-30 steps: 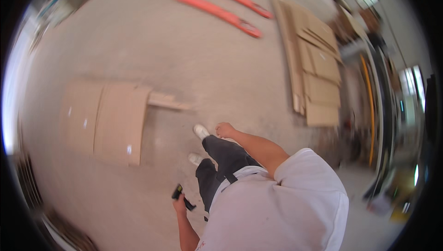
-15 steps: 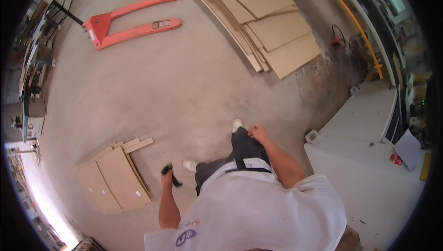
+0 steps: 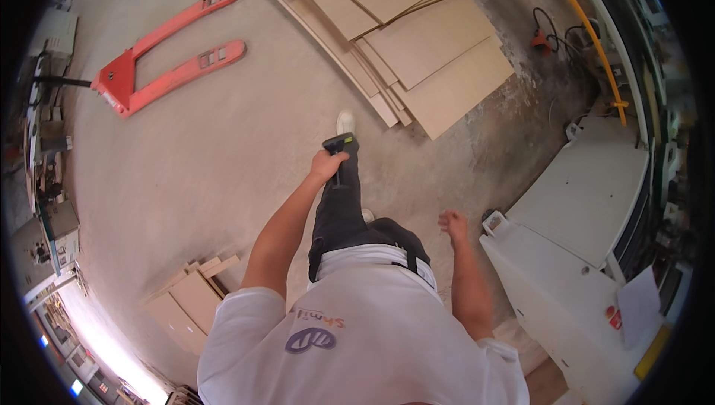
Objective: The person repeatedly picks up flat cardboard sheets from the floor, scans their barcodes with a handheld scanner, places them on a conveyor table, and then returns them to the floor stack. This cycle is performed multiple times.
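Note:
My left hand (image 3: 325, 165) is closed round the grip of a black pistol-shaped handheld scanner (image 3: 339, 141) with a yellow-green patch on its head. It hangs in front of my left leg, above the shoe. Out to the right, my right hand (image 3: 453, 225) swings beside my body with loosely bent fingers and nothing visible in it. The white-topped machine bed (image 3: 555, 286) is the thing nearest to that hand, a little apart from it. Ahead on the floor lies a large stack of tan boards (image 3: 439, 51), some bearing small white labels.
A red pallet truck (image 3: 119, 81) stands at the far left. Behind my left arm lies a smaller board stack (image 3: 195, 297). Along the right run a yellow pipe (image 3: 588, 25) and a small red object with a black cable (image 3: 541, 41). Paper (image 3: 640, 304) lies on the machine.
I have stepped forward, my left foot now ahead. My left hand has swung forward with the scanner, while my right hand has swung back and outward. The boards ahead appear nearer.

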{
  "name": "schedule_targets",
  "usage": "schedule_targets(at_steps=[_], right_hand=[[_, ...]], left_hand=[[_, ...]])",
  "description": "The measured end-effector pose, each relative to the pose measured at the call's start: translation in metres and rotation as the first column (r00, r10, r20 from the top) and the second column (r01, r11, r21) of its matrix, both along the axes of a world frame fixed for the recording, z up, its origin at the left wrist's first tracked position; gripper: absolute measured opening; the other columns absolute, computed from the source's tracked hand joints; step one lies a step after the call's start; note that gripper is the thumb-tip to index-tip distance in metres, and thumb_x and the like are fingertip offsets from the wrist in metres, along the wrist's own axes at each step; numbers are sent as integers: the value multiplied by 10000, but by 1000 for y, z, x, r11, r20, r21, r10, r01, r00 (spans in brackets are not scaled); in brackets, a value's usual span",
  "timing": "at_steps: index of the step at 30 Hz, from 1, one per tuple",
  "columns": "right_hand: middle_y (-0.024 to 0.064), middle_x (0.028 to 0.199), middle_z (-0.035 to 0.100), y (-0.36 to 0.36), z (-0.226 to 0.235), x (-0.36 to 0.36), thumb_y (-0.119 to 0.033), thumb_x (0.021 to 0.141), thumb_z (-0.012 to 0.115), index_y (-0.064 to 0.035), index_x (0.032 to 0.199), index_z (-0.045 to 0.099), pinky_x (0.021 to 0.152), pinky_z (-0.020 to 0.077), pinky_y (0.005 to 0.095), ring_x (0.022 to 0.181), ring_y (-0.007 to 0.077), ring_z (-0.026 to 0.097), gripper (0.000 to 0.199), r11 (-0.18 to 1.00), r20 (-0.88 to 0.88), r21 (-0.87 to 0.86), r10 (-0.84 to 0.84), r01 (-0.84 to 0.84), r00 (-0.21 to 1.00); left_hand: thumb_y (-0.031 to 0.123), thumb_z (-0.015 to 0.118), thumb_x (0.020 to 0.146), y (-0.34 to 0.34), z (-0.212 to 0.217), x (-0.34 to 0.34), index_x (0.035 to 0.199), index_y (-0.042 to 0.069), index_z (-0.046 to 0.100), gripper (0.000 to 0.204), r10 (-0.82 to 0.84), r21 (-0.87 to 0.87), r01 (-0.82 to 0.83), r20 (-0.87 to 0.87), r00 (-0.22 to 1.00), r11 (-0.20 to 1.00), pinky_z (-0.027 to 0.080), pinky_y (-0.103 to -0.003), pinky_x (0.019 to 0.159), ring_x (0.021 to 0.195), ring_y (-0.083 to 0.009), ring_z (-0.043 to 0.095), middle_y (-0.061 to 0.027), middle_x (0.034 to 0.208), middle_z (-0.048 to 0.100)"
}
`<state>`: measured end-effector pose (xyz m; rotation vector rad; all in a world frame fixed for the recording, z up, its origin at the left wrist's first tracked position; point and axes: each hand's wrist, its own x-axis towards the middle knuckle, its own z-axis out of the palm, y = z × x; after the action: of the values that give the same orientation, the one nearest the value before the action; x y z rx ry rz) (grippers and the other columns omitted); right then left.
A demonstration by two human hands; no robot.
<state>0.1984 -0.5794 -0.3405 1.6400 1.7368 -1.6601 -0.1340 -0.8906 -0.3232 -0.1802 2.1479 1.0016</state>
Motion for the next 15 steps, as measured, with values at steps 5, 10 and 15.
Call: schedule_targets(at_steps=[5, 10, 15], right_hand=[[86, 811, 674, -19, -1, 69, -223, 893, 558, -58, 907, 671, 558, 510, 325, 662, 187, 635, 200, 962, 201, 24, 262, -272, 944], [142, 895, 697, -47, 78, 6, -184, 894, 535, -35, 1053, 631, 635, 545, 357, 757, 257, 689, 238, 963, 572, -221, 1, 153, 820], [186, 979, 688, -39, 116, -64, -199, 912, 521, -14, 1145, 554, 632, 543, 366, 780, 272, 693, 300, 902, 618, -89, -282, 422, 734]], left_hand=[[424, 725, 670, 108, -102, -125, 938, -30, 708, 527, -10, 140, -20, 210, 978, 990, 515, -371, 770, 871, -275, 686, -185, 889, 704], [362, 754, 687, 194, -181, -246, 801, -51, 686, 435, 55, 78, -65, 125, 991, 995, 489, -376, 637, 701, -238, 660, -144, 746, 674], [390, 754, 716, 272, -233, -353, 796, -20, 658, 428, 178, 285, -187, 55, 982, 940, 434, -343, 531, 572, -167, 551, -61, 667, 592]])
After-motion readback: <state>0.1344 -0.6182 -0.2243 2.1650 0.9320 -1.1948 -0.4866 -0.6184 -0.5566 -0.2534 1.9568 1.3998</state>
